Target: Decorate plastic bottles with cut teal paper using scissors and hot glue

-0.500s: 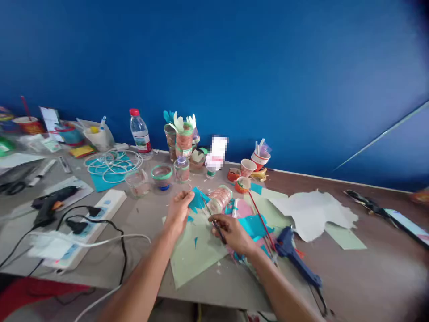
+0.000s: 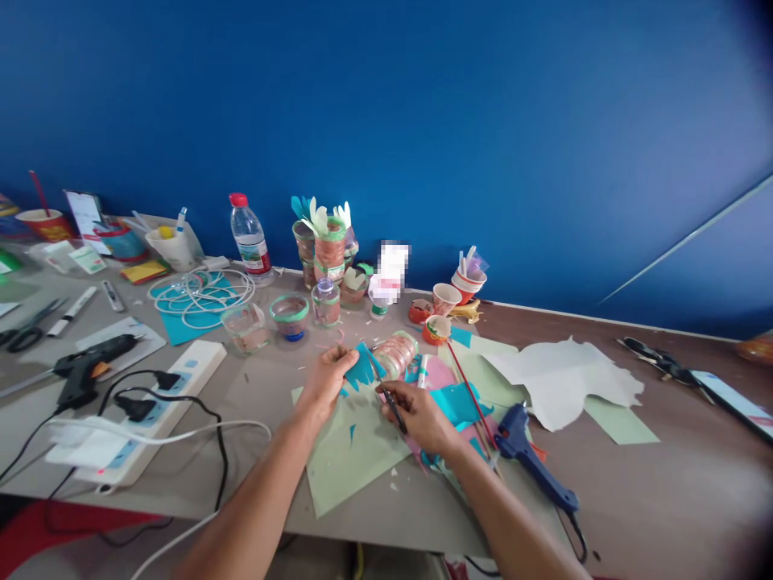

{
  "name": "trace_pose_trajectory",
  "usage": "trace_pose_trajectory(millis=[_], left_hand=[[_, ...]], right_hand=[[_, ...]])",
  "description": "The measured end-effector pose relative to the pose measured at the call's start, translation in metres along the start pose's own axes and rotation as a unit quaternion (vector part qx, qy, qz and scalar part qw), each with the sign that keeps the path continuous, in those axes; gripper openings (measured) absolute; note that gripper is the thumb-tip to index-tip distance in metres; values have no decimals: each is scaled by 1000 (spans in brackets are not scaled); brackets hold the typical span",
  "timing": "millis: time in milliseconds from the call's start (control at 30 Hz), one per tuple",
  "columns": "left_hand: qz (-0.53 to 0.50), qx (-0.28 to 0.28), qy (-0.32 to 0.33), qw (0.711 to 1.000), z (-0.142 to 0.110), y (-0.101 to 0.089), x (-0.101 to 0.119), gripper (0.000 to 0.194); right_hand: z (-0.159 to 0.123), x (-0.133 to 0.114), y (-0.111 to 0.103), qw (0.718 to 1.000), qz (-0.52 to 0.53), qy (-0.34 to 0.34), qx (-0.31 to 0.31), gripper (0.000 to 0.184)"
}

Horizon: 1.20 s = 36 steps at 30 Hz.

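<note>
My left hand (image 2: 329, 379) pinches a piece of blue paper (image 2: 361, 368) whose lower edge is cut into points. In my right hand (image 2: 416, 415) are dark-handled scissors (image 2: 392, 403), their blades reaching up against the paper's right side. Both hands are over a pale green sheet (image 2: 350, 475) dotted with small blue scraps. Just beyond the hands, a clear plastic bottle piece (image 2: 397, 354) wrapped in brownish cord lies on its side. More blue paper (image 2: 462, 405) and pink paper (image 2: 440, 372) lie right of my right hand, near a white marker (image 2: 423, 372).
A blue glue gun (image 2: 535, 463) lies at the right, beside torn white paper (image 2: 561, 383). At the left are a power strip (image 2: 175, 419) with cables and a black glue gun (image 2: 90, 362). A red-capped bottle (image 2: 249, 238) and decorated cups (image 2: 329, 250) stand along the blue wall.
The blue paper has turned slightly in my left hand and its cut points show more plainly. The scissors stay close to it. The whole view has shifted a little.
</note>
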<state>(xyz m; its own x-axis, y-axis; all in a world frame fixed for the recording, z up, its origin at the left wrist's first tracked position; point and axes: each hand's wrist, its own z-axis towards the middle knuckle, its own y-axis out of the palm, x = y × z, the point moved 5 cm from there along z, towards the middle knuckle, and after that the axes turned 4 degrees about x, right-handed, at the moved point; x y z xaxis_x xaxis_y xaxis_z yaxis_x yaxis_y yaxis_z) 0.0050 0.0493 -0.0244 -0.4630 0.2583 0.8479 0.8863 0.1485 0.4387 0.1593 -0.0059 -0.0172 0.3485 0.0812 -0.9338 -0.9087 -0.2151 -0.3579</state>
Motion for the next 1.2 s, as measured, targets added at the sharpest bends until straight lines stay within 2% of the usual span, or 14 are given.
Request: trace_pose_trajectory(millis=[300, 533, 633, 733, 833, 1067, 1200], left_hand=[[15, -1, 0, 1000, 0, 1, 3, 40], [35, 6, 7, 999, -5, 4, 8, 39], [20, -6, 29, 999, -5, 5, 11, 37], [21, 30, 57, 998, -4, -1, 15, 34], [-14, 45, 47, 998, -3, -4, 15, 32], [-160, -8, 27, 987, -2, 4, 15, 21], [-138, -1, 26, 990, -3, 3, 16, 29]], right_hand=[[0, -1, -2, 1000, -14, -3, 4, 30], [1, 1, -3, 1000, 0, -3, 23, 21], [1, -1, -5, 998, 61, 18, 14, 29], [-1, -7, -8, 992, 123, 30, 2, 44], [-2, -12, -11, 988, 155, 23, 2, 55], [-2, -9, -10, 984, 176, 23, 12, 61], [-2, -10, -9, 984, 177, 14, 9, 61]])
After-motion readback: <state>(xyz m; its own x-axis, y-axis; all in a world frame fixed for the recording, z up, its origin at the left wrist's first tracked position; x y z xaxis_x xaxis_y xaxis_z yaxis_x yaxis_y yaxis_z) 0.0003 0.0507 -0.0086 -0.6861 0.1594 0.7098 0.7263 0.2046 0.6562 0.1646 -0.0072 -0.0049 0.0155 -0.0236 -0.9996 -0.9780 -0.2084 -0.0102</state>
